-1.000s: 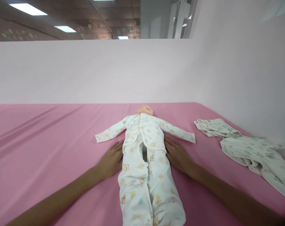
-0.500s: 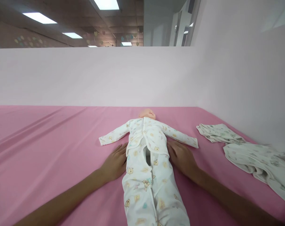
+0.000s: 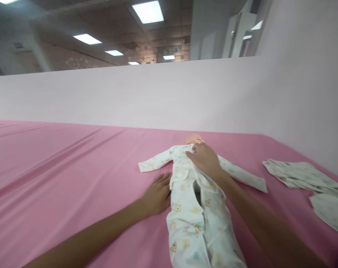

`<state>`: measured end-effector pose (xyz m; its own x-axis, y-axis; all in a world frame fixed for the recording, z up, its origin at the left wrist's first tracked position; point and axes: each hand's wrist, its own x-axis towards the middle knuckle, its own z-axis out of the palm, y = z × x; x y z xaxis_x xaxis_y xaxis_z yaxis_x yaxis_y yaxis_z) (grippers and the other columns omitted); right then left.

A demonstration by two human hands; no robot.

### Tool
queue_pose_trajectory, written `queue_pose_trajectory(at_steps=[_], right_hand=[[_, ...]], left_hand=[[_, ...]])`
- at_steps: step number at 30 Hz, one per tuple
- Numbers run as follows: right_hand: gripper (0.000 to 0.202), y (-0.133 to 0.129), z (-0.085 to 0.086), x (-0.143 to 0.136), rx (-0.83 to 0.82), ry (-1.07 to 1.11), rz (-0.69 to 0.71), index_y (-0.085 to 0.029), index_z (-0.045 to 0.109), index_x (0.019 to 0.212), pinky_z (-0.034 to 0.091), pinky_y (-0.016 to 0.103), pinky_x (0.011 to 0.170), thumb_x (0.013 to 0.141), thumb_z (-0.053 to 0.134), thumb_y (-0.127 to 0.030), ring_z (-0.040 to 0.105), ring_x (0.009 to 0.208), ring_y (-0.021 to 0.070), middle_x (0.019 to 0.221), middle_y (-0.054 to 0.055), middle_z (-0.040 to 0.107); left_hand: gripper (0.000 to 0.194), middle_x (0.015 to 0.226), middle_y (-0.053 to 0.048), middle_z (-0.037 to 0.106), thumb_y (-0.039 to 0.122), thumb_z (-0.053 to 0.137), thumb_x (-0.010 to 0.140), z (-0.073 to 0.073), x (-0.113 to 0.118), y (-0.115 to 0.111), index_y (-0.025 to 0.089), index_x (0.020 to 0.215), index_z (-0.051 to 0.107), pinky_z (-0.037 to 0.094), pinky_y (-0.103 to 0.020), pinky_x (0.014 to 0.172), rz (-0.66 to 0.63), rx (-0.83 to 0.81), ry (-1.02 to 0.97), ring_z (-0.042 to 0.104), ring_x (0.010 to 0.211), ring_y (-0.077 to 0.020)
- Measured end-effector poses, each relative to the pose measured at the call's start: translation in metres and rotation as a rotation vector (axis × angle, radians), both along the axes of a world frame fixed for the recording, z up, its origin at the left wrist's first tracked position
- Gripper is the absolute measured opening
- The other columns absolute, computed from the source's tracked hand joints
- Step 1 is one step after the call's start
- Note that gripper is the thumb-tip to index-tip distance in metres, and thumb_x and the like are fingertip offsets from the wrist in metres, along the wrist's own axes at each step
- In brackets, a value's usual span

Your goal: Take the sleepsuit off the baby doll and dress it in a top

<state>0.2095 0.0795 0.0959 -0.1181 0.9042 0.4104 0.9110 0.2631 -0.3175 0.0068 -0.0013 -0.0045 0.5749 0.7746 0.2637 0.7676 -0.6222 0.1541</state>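
A baby doll [image 3: 193, 139] lies on its back, dressed in a white top [image 3: 182, 163] and white trousers [image 3: 185, 223] printed with small bears. Its sleeves spread out to both sides, and a dark gap shows at the crotch of the trousers. Flat on the sheet, my left hand [image 3: 158, 194] rests against the doll's side at the waist, fingers stretched out. My right hand [image 3: 204, 158] lies over the upper chest near the collar, thumb apart from the bent fingers. It covers part of the top's front.
Pink sheet [image 3: 74, 167] covers the surface beneath. Two folded printed baby garments lie at the right, one a cloth bundle [image 3: 305, 174], the other a paler piece [image 3: 329, 212]. A white wall [image 3: 115, 96] borders the back and right side, with windows above.
My right hand has moved from beside the doll's waist up onto its chest near the collar. My left hand stays at the doll's side. The view has turned left.
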Motion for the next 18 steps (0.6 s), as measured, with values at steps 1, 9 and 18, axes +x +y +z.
queue_pose_trajectory(at_steps=[1, 9, 18], right_hand=[[0.018, 0.003, 0.001, -0.002, -0.018, -0.017, -0.007, -0.022, 0.064, 0.083, 0.046, 0.034, 0.070, 0.088, 0.051, -0.034, 0.066, 0.089, 0.0270, 0.101, 0.012, 0.071], [0.009, 0.015, 0.018, 0.009, -0.155, -0.152, -0.005, -0.023, 0.063, 0.077, 0.039, 0.037, 0.064, 0.078, 0.055, -0.023, 0.061, 0.074, 0.0278, 0.092, 0.015, 0.073], [0.025, 0.028, 0.017, 0.012, -0.204, -0.125, -0.085, -0.024, 0.058, 0.053, 0.032, 0.042, 0.065, 0.075, 0.067, -0.026, 0.056, 0.072, 0.0247, 0.071, 0.014, 0.067]], left_hand=[[0.043, 0.148, -0.005, 0.055, 0.030, 0.044, 0.102, 0.001, 0.000, 0.000, 0.028, 0.143, 0.054, 0.029, -0.050, 0.122, -0.006, 0.008, -0.004, 0.040, 0.144, -0.0292], [0.036, 0.124, -0.014, 0.067, 0.034, 0.042, 0.104, 0.003, 0.001, 0.006, 0.012, 0.118, 0.067, 0.041, -0.042, 0.110, 0.016, 0.108, -0.025, 0.060, 0.121, -0.0302], [0.051, 0.160, -0.011, 0.039, 0.031, 0.043, 0.103, 0.036, -0.039, 0.013, 0.007, 0.148, 0.045, 0.026, -0.034, 0.121, -0.111, -0.307, -0.036, 0.032, 0.149, -0.0229]])
